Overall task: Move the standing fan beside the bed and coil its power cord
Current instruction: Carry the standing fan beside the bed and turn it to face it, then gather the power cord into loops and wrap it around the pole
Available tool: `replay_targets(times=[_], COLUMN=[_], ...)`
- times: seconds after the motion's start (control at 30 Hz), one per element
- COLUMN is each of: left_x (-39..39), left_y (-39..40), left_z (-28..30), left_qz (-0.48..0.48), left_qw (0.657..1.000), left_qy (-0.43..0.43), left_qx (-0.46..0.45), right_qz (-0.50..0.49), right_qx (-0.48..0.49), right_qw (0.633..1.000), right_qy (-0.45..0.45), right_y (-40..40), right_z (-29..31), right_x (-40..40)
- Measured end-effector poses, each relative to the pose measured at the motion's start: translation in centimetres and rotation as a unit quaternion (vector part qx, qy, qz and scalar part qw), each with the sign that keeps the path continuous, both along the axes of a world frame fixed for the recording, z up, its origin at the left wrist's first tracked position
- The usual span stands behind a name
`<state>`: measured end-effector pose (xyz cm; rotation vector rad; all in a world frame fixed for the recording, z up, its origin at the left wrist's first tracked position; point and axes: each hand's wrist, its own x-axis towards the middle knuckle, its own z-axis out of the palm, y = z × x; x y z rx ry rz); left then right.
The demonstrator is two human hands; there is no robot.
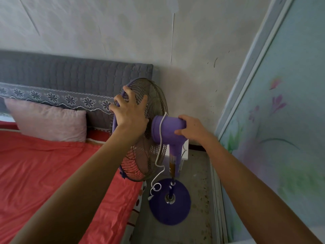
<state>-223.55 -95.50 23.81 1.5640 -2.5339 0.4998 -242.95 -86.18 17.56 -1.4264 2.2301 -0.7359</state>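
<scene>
- The left hand point(129, 110) gripped the purple rim of the fan's wire cage point(146, 131).
- The right hand point(191, 128) clasped the rear of the purple motor housing point(167, 128).
- The white power cord point(159, 155) hung loose over the housing down to the round base point(170, 202).
- The standing fan stood on the floor point(197, 182), at the red bed's point(52, 164) right edge near the headboard point(70, 74).
- No writing was readable.

Two bare forearms show, with no sleeves, watch or bracelet. The left hand point(129, 110) and right hand point(191, 128) wear no gloves; nails are short and unpainted.
</scene>
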Motion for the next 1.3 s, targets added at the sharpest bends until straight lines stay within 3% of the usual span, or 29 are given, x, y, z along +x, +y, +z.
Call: replay_targets(times=[0.43, 0.57, 0.67, 0.73, 0.83, 0.97, 1.07, 1.2, 1.3], left_x=[-0.5, -2.3, -3.9, -4.8, -6.1, -7.3, -8.0, -9.2, -9.6], left_y=[0.5, 2.3, 2.9, 2.5, 1.9, 1.1, 1.2, 3.8, 6.8], left_z=[0.1, -0.3, -1.5, -2.5, -3.7, -4.6, -4.6, -4.7, -5.4], left_qz=[-0.042, -0.166, -0.228, -0.209, -0.150, -0.114, -0.113, -0.213, -0.272], left_qw=[0.997, 0.982, 0.961, 0.955, 0.960, 0.959, 0.962, 0.961, 0.946], left_qy=[0.056, 0.088, 0.125, 0.129, 0.131, 0.168, 0.148, 0.111, 0.133], left_qx=[0.030, -0.002, 0.088, 0.164, 0.199, 0.195, 0.198, 0.137, 0.115], right_qz=[-0.011, -0.045, -0.099, -0.121, -0.134, -0.143, -0.156, -0.157, -0.168], right_qx=[-0.015, -0.041, -0.080, -0.095, -0.082, -0.051, -0.020, 0.014, 0.042], right_qw=[1.000, 0.997, 0.991, 0.986, 0.986, 0.985, 0.982, 0.978, 0.973], right_qy=[-0.004, -0.039, -0.044, -0.059, -0.062, -0.083, -0.101, -0.133, -0.150], right_y=[0.8, 1.6, 2.6, 3.6, 5.7, 8.2, 9.7, 11.3, 12.1], right_z=[-0.3, -0.5, -0.8, -1.2, -2.7, -5.4, -7.6, -10.6, -12.8], right_x=[0.9, 0.7, 0.0, -0.5, -1.5, -2.5, -3.1, -3.5, -3.8])
